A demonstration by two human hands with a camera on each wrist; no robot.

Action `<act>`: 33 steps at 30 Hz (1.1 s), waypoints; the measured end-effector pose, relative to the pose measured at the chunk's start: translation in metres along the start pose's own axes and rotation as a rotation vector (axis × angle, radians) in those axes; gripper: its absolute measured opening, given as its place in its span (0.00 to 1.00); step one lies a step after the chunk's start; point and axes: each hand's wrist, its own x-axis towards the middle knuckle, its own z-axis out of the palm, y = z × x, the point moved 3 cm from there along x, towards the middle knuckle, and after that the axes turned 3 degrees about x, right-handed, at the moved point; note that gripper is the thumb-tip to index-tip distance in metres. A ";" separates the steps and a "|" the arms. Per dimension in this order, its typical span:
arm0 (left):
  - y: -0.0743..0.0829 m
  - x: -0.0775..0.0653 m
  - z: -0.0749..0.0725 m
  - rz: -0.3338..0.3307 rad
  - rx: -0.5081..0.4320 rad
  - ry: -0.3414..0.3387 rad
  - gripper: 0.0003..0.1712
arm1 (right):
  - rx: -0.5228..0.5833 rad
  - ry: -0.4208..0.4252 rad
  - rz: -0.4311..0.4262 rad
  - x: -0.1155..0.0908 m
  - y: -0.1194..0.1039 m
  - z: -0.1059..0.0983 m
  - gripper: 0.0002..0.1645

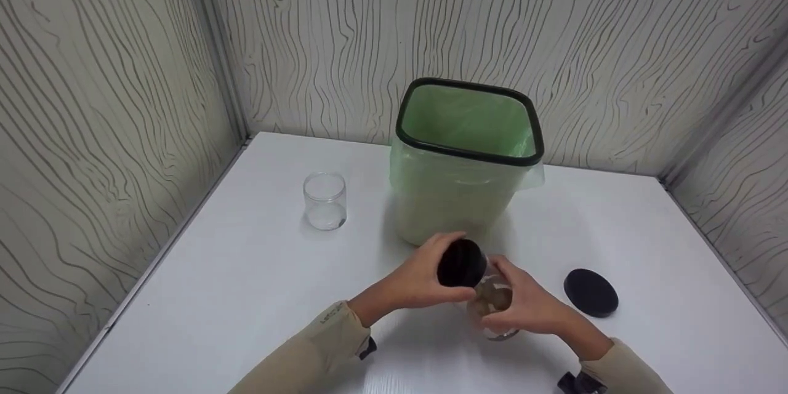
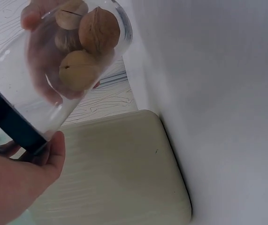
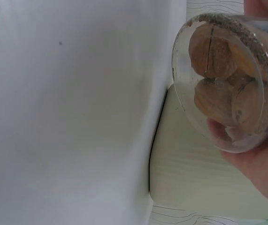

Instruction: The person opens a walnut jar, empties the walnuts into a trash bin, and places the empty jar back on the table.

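A clear jar (image 1: pixel 500 286) is held tilted low in front of the bin, with several round brown nuts (image 2: pixel 99 32), which look like walnuts, gathered at its bottom end. My left hand (image 1: pixel 418 277) grips the black lid (image 1: pixel 460 263) at the jar's upper end, fingers and thumb around its rim. Around the jar's body curls my right hand (image 1: pixel 528 303), its fingers showing through the plastic in the left wrist view. In the right wrist view, the jar's base (image 3: pixel 225 84) faces the camera, with brown crumbs along its edge.
A light green bin (image 1: pixel 455 197) with a black rim and a thin liner stands behind my hands. To the left is a clear, lidless jar (image 1: pixel 325 202). Another black lid (image 1: pixel 591 292) lies flat at the right. Wood-patterned walls (image 1: pixel 320 43) enclose the white table (image 1: pixel 246 271).
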 end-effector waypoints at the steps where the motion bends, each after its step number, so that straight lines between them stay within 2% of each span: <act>1: 0.000 0.000 0.000 0.003 -0.011 0.006 0.50 | 0.003 -0.016 0.000 0.000 -0.001 0.000 0.48; 6: 0.002 0.001 -0.002 0.055 -0.040 0.030 0.50 | 0.029 -0.079 -0.004 0.000 -0.005 -0.004 0.53; 10: 0.004 0.001 -0.004 0.107 -0.050 0.049 0.49 | 0.048 -0.088 -0.039 0.000 -0.007 -0.008 0.53; 17: 0.005 -0.001 -0.005 0.151 -0.051 0.010 0.48 | 0.049 -0.091 -0.123 0.000 -0.011 -0.008 0.52; 24: 0.005 -0.001 -0.005 0.208 -0.022 0.015 0.48 | 0.152 -0.149 -0.132 0.003 -0.014 -0.003 0.50; 33: 0.003 -0.001 -0.003 0.263 -0.054 0.068 0.42 | 0.072 -0.073 -0.180 0.005 -0.023 0.002 0.50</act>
